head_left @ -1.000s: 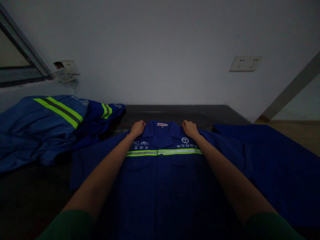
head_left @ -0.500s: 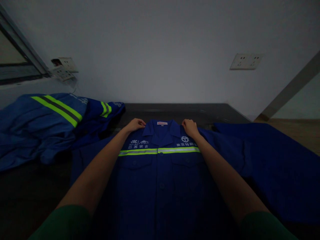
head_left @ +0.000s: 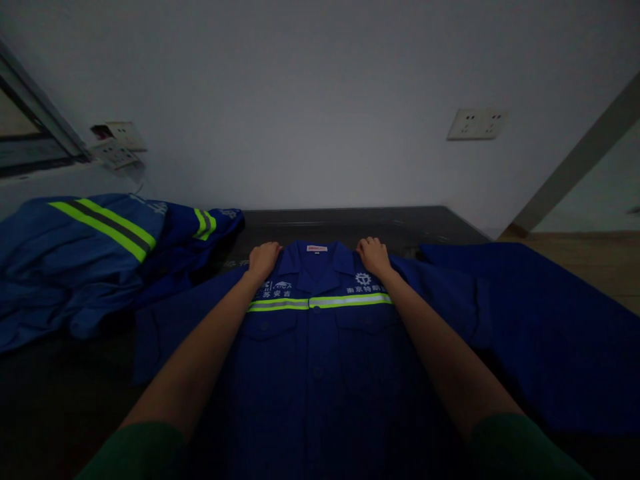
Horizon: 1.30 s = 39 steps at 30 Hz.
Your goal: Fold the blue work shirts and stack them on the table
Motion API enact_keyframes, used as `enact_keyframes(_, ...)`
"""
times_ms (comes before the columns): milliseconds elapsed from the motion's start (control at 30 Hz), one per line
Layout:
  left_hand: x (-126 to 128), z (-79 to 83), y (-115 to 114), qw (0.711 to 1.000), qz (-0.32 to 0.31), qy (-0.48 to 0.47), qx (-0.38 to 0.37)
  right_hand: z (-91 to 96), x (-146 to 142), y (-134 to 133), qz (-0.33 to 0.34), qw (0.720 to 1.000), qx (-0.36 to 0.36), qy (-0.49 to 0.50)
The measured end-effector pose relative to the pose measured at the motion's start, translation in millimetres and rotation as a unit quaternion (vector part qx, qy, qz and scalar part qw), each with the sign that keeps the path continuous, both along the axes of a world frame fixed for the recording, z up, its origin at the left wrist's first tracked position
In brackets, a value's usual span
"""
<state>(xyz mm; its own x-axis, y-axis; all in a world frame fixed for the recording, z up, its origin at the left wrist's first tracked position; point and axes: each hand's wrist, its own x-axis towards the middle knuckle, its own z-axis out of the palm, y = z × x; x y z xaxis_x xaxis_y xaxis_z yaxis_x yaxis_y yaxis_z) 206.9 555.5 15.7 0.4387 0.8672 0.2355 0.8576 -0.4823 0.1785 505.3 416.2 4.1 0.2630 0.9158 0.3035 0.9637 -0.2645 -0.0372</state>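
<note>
A dark blue work jacket (head_left: 320,333) lies front side up before me, its collar away from me and a yellow-and-silver reflective stripe across the chest. White lettering and logos show above the stripe. At the left shoulder seam, beside the collar, my left hand (head_left: 265,259) is closed on the cloth. My right hand (head_left: 373,253) grips the opposite shoulder in the same way, fingers curled over its far edge. Both fingertips are partly hidden. The sleeves spread out to either side.
Crumpled blue work clothes (head_left: 95,247) with reflective stripes are heaped at the left. More dark blue cloth (head_left: 560,320) lies flat at the right. Behind the dark table (head_left: 345,217) rises a pale wall with a socket plate (head_left: 477,125) and loose sockets (head_left: 117,143) at the left.
My left hand has closed over the left shoulder, shifting slightly inward over the logo. The right hand stays at its shoulder. The view has turned slightly to the right.
</note>
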Motion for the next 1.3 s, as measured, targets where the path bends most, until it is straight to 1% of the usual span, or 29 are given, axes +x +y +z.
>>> enact_keyframes(100,0.5,8.6,-12.4,0.997,0.008,0.03,0.072,6.7,-5.1,-3.6,0.0,1.0,0.008,-0.009)
enact_keyframes(167,-1.4,15.8,-20.5,0.994,0.008,0.046,0.099,14.2,-9.9,-9.2,-0.004,1.0,0.021,-0.012)
enact_keyframes(200,-3.1,18.6,-24.9,0.994,0.007,0.049,0.097,18.2,-12.4,-13.5,-0.009,0.999,0.031,-0.01)
enact_keyframes(267,-7.4,20.1,-35.1,0.997,-0.002,0.047,0.064,24.3,-16.9,-25.7,-0.016,0.999,0.048,-0.002)
enact_keyframes(333,-13.0,14.8,-47.8,0.998,-0.02,0.052,0.027,25.7,-19.7,-41.6,-0.009,0.999,0.043,0.006)
enact_keyframes(400,-19.1,4.8,-61.2,0.998,-0.036,0.06,0.001,21.7,-20.2,-58.6,0.004,1.0,0.006,0.011)
enact_keyframes(467,-24.4,-5.5,-72.2,0.997,-0.038,0.061,-0.018,14.1,-18.2,-73.3,0.01,0.999,-0.039,0.023)
enact_keyframes(567,-28.7,-12.7,-79.0,0.997,-0.038,0.055,-0.042,4.4,-13.1,-85.4,0.014,0.996,-0.076,0.047)
enact_keyframes(633,-29.3,-10.0,-78.9,0.997,-0.041,0.042,-0.05,3.6,-11.0,-87.5,0.015,0.995,-0.077,0.06)
enact_keyframes(667,-29.6,-6.7,-79.1,0.998,-0.039,0.025,-0.041,5.5,-11.0,-87.9,0.014,0.996,-0.068,0.061)
enact_keyframes(767,-34.7,8.1,-88.8,0.998,-0.033,-0.047,0.022,17.5,-16.6,-94.4,0.019,0.999,0.0,0.042)
enact_keyframes(833,-45.0,18.9,-107.5,0.994,-0.051,-0.075,0.055,27.2,-25.5,-108.2,0.039,0.997,0.052,0.031)
enact_keyframes(900,-62.2,27.1,-136.8,0.994,-0.083,-0.059,0.045,33.7,-37.8,-131.9,0.076,0.994,0.071,0.031)
enact_keyframes(933,-73.1,29.4,-154.3,0.994,-0.099,-0.038,0.029,34.7,-44.4,-147.0,0.094,0.993,0.065,0.03)
enact_keyframes(1000,-97.5,29.4,-190.1,0.992,-0.127,0.011,-0.01,31.4,-56.6,-180.0,0.118,0.992,0.022,0.024)
enact_keyframes(1067,-122.3,24.0,-220.0,0.988,-0.136,0.05,-0.05,22.8,-64.5,-210.5,0.115,0.993,-0.033,0.019)
enact_keyframes(1100,-133.5,19.9,-230.6,0.986,-0.136,0.063,-0.069,17.8,-66.4,-222.5,0.109,0.992,-0.055,0.019)
enact_keyframes(1133,-143.1,15.6,-237.8,0.985,-0.135,0.07,-0.083,13.0,-66.9,-231.7,0.103,0.992,-0.069,0.02)
enact_keyframes(1200,-156.8,8.5,-243.3,0.982,-0.139,0.078,-0.1,6.5,-65.7,-241.1,0.099,0.992,-0.072,0.027)
enact_keyframes(1267,-162.9,6.9,-243.0,0.981,-0.152,0.072,-0.097,6.6,-64.4,-242.9,0.105,0.992,-0.055,0.037)
enact_keyframes(1300,-164.0,8.8,-243.7,0.981,-0.157,0.064,-0.09,9.5,-64.8,-243.7,0.109,0.992,-0.041,0.043)
